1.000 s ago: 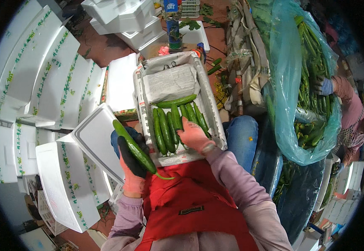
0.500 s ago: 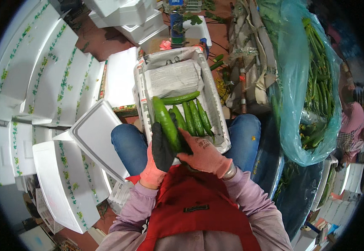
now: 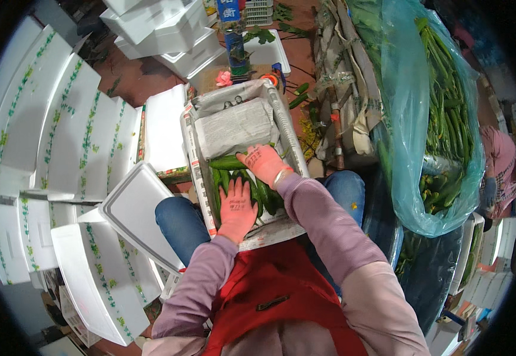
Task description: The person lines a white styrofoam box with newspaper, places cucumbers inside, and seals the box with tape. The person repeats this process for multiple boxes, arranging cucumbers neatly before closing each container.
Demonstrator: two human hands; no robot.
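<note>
Between my knees stands a foam box (image 3: pixel 303 155) lined with newspaper (image 3: pixel 234 126). Inside it, long green cucumbers (image 3: pixel 260 196) lie side by side, and one crosswise cucumber (image 3: pixel 225 162) rests along their far ends. My left hand (image 3: pixel 238 209), in a pink work glove, lies on the lengthwise cucumbers with its fingers spread. My right hand (image 3: pixel 264 165), gloved the same way, is closed over the right part of the crosswise cucumber; its palm and part of its fingers are hidden from above.
White foam boxes (image 3: pixel 62 107) are stacked on the left, beside a tilted foam lid (image 3: pixel 136 204). A blue-green plastic bag (image 3: pixel 409 196) full of cucumbers stands at right. A tape roll (image 3: pixel 270 79) lies past the box. Another person in pink (image 3: pixel 498 163) is at far right.
The large cucumber held in both hands has been laid in the box among the others. My left hand has opened flat on the cucumbers; my right has moved farther in, onto the crosswise cucumber.
</note>
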